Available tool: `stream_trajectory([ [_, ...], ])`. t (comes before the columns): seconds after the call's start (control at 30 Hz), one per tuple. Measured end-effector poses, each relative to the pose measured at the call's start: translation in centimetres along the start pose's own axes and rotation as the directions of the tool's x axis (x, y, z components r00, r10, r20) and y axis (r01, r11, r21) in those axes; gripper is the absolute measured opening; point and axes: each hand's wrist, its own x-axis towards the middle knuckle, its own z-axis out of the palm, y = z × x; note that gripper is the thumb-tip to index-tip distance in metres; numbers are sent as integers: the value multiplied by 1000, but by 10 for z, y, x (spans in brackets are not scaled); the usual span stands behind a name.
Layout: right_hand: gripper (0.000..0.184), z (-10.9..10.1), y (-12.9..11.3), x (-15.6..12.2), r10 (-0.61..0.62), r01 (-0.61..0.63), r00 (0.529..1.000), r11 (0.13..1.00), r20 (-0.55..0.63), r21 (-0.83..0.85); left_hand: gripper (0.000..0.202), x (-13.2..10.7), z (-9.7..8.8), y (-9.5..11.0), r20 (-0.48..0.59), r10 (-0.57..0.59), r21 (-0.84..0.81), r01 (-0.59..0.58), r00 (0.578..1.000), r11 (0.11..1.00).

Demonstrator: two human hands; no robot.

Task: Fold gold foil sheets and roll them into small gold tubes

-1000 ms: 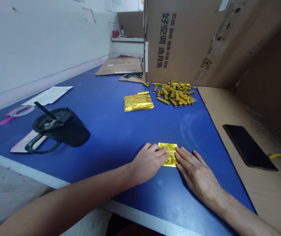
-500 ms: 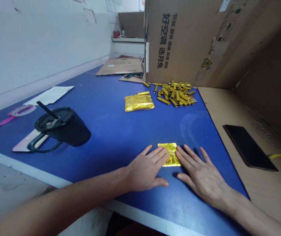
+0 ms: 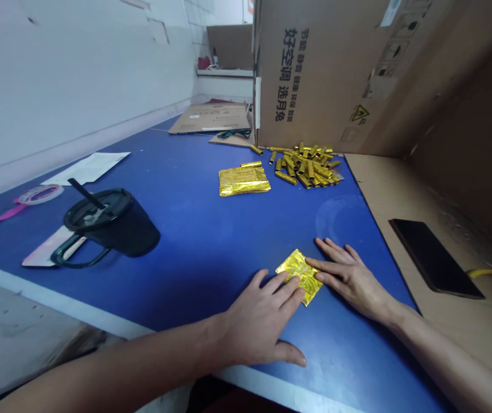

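Observation:
A square sheet of gold foil paper (image 3: 301, 269) lies flat and turned cornerwise on the blue table (image 3: 194, 229). The fingertips of my left hand (image 3: 261, 318) rest on its lower left side, fingers spread and thumb stretched out. My right hand (image 3: 353, 278) touches its right edge with the forefinger and thumb, the other fingers extended. Farther back sits a stack of gold foil sheets (image 3: 244, 181) with one small gold roll (image 3: 251, 164) at its back edge. To its right is a heap of rolled gold foil tubes (image 3: 308, 166).
On the left stand a dark lidded mug (image 3: 129, 223) with a straw, a roll of tape (image 3: 42, 194) and a white paper packet (image 3: 89, 167). A large cardboard box (image 3: 323, 74) rises behind the heap. A black phone (image 3: 435, 258) lies on cardboard at right.
The gold foil sheet has turned from square-on to cornerwise. My left hand has shifted slightly down and right; the right hand has moved up and rotated.

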Motion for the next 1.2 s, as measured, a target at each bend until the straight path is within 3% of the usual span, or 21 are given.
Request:
stream_trajectory([
  [0.43, 32, 6, 0, 3, 85, -84, 996, 996, -35, 39, 74, -3, 1, -4, -27, 2, -36, -3, 1000, 999],
  [0.8, 41, 4, 0, 6, 121, -120, 992, 992, -28, 45, 73, -3, -1, -2, -21, -5, -18, 5, 1000, 1000],
  [0.93, 46, -10, -21, 9, 148, -144, 986, 988, -81, 56, 73, -3, -3, -1, -17, -10, -12, 10, 1000, 1000],
  [1.0, 47, -18, -41, 12, 29, -22, 996, 996, -88, 84, 74, -2, -3, -1, -19, -17, -10, 17, 1000, 1000],
  [1.1, 56, -21, -66, 21, -205, 196, 977, 970, 51, 140, 75, -2, -1, -1, -20, -26, -18, 26, 999, 1000],
  [1.17, 57, -16, -68, 31, -243, 230, 961, 967, 129, 105, 73, -2, 0, -2, -16, -24, -28, 23, 1000, 999],
  [1.2, 54, -11, -65, 37, -203, 197, 968, 979, 147, 54, 73, -2, 0, -2, -14, -19, -31, 19, 1000, 999],
])
